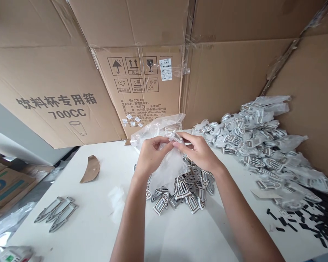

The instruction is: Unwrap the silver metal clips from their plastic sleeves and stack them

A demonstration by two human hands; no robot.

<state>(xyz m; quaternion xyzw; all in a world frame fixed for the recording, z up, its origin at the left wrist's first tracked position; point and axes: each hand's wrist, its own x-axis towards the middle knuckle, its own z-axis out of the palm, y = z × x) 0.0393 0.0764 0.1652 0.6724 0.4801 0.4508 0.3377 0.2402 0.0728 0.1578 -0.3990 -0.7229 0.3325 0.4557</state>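
Bare forearms (132,218), one pair, lie nearest the camera and reach from the lower edge across a white tabletop (98,233). From the left: one white object (11,254) with a green mark, cut off by the lower corner; three grey metal frames (57,213), lying slantwise together; one torn piece of brown cardboard (90,170), near them; printed cartons (150,96), standing behind as a wall; one patch of crumpled white plastic (116,203). At centre, the left hand (153,154) pinches a small clear wrapper (175,136) between thumb and fingers; the right hand (200,151) grips it likewise from the opposite side. Its contents are too small to tell. Below, translucent plastic sheeting (165,173) covers part of a heap of arch-shaped metal pieces (182,187), ornamented. At right, one mound of bagged pieces (251,145) rests near cardboard; before it, one white card (264,195) and many scattered black strips (322,218).
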